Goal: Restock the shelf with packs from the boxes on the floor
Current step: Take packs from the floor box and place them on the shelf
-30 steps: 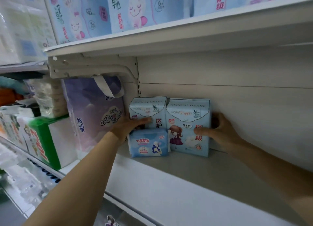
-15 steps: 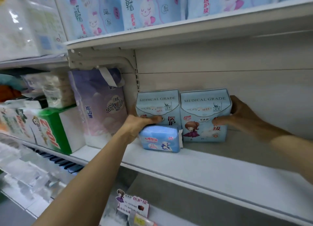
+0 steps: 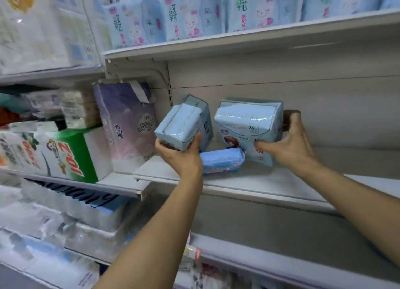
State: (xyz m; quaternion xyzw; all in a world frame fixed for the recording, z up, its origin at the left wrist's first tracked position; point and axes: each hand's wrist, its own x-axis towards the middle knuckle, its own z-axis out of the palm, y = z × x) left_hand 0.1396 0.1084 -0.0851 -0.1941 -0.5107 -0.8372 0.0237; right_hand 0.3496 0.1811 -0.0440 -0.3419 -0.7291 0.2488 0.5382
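Observation:
Two light blue "medical grade" packs are tipped forward off the white shelf [image 3: 249, 180]. My left hand [image 3: 181, 153] grips the left pack [image 3: 180, 125] from below, its top leaning toward me. My right hand [image 3: 285, 141] holds the right pack [image 3: 246, 124] at its right side, thumb on the front and fingers behind. A small blue pack [image 3: 220, 159] lies flat on the shelf between my hands, under the two lifted packs. No boxes on the floor are in view.
A tall purple bag [image 3: 127, 124] stands left of the packs by the shelf upright. A green and white box [image 3: 65, 156] sits further left. The shelf above carries several blue and pink packs [image 3: 190, 13]. Bare shelf stretches to the right of my right hand.
Both upright packs have been pulled forward and tilted off the shelf's back wall. My left hand shifted from the small pack's top to under the left pack.

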